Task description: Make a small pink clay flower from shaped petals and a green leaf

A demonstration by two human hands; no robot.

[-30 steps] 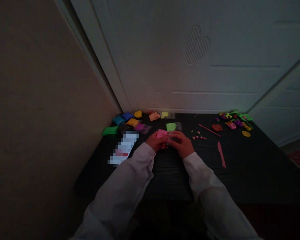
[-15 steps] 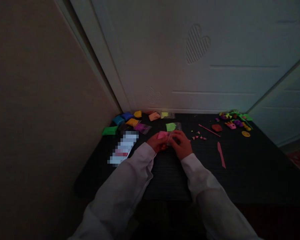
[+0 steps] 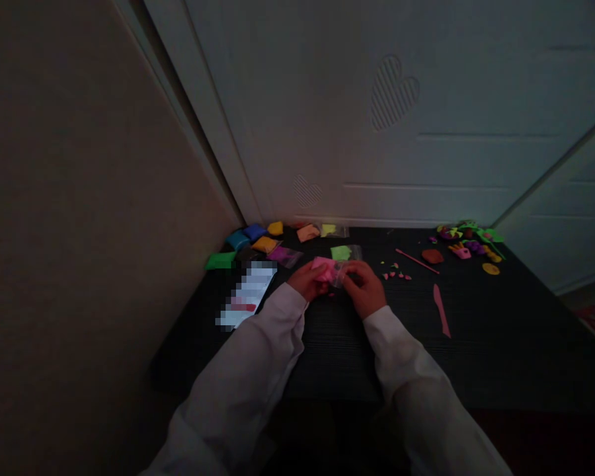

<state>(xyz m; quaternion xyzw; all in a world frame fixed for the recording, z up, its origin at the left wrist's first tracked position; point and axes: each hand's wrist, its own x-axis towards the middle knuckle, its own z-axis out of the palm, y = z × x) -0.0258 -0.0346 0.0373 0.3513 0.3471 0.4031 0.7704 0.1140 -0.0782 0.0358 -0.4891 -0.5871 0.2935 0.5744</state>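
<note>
Between my hands is a small clear zip bag of pink modelling clay [image 3: 323, 269], held above the dark table. My left hand [image 3: 307, 283] grips its filled end, thumb across the front. With its fingers pinched, my right hand [image 3: 365, 287] holds the clear open-looking end of the bag; whether the seal is parted I cannot tell. Just behind the hands lies a bag of light green clay [image 3: 342, 253]. Right of my right hand are several tiny pink and green clay pieces [image 3: 395, 275].
A pink clay knife [image 3: 441, 311] and a thin pink stick [image 3: 417, 261] lie to the right, near a brown clay lump [image 3: 432, 256]. Shaped clay pieces [image 3: 460, 251] crowd the back right. Coloured clay bags [image 3: 266, 244] and a lit phone [image 3: 250, 291] are at left. A white panel [image 3: 327, 132] rises behind.
The pink bag has turned so that more of its front shows. My left thumb now lies over it, and my right hand has shifted slightly to the right. The view has moved a little.
</note>
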